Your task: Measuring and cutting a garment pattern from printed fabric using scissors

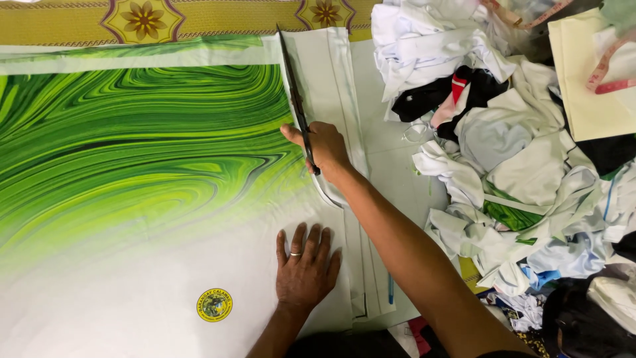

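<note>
A large cloth (132, 166) with green swirling marble print fading to white lies flat, with a small round yellow-green badge (214, 305) near its lower edge. My right hand (322, 147) grips long dark scissors (292, 89), blades pointing away along the cloth's right edge next to a white strip (331, 73). My left hand (305, 268), with a ring, lies flat and spread on the white part of the cloth, just below the right hand.
A heap of white, black, red and green fabric scraps (503, 159) fills the right side. A cream sheet (586, 79) and a pink measuring tape (606, 73) lie at top right. A yellow floral-patterned mat (142, 20) runs along the top.
</note>
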